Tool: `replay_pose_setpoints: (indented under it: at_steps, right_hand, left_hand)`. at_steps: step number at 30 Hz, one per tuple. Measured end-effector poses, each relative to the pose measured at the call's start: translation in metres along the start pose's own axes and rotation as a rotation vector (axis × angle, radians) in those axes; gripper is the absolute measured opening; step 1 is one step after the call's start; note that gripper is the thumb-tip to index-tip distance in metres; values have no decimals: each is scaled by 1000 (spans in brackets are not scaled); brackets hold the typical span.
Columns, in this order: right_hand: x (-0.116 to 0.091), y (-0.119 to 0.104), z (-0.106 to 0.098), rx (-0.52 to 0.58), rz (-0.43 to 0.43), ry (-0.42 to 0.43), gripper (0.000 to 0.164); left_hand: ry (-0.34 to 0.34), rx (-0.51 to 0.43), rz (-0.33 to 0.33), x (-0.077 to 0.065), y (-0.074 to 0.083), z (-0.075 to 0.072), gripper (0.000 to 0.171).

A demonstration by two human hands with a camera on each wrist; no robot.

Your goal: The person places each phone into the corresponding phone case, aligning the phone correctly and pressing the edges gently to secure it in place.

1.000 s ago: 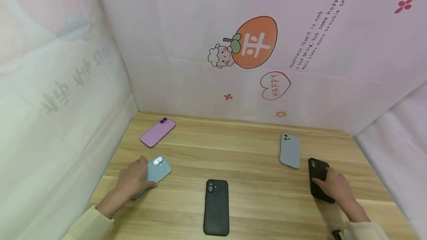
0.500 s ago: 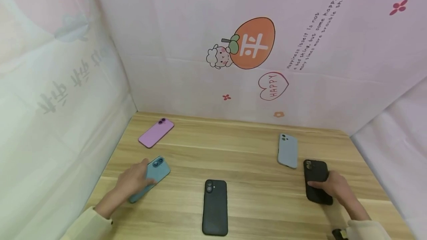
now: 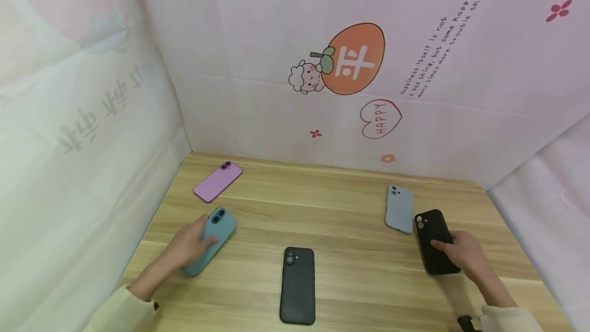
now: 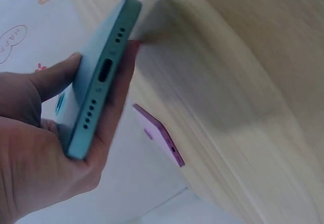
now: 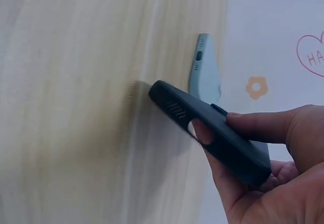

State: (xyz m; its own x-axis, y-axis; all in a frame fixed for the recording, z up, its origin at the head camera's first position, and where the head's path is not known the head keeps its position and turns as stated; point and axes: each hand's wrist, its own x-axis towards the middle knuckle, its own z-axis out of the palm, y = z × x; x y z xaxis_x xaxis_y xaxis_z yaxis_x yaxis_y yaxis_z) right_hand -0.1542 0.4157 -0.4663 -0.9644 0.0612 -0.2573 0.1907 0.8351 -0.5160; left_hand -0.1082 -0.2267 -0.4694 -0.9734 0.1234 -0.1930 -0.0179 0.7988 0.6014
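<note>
My left hand (image 3: 188, 242) grips a teal phone (image 3: 220, 229) at the left of the table, thumb across its back and fingers beneath. In the left wrist view the phone's bottom edge, with port and speaker holes, faces the camera, and a shadow lies on the wood beyond. On the right, my right hand (image 3: 464, 254) holds a black phone case (image 3: 430, 237) between thumb and fingers, tilted above the tabletop. Skin shows through the slot in the case's bottom edge in the right wrist view. A pale blue-grey phone (image 3: 399, 209) lies just left of this case.
Behind the teal phone a pink-purple phone (image 3: 218, 182) lies at the back left. Another black phone or case (image 3: 297, 286) lies at the front middle of the wooden table (image 3: 350, 250). Printed cloth (image 3: 258, 106) walls in the back and both sides.
My right hand has raised the black phone case and swung its camera end leftward. With my left hand, the teal phone has turned slightly and come up. The other phones lie still.
</note>
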Motion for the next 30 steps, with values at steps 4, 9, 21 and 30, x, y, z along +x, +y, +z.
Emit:
replay_pose_setpoints:
  at_steps: [4,9,21,30]
  right_hand:
    - [-1,-5,-5,38,-5,-11,42]
    - [-1,-15,-10,59,-29,-5,43]
    - [-13,-64,-16,195,-91,-59,58]
    - [-26,-106,-7,358,-135,-84,60]
  left_hand:
    - [24,-74,5,0,6,-1,73]
    - [78,-177,31,1,16,-2,67]
    - [14,-609,-87,-1,40,17,62]
    - [-78,-942,-70,-1,67,37,51]
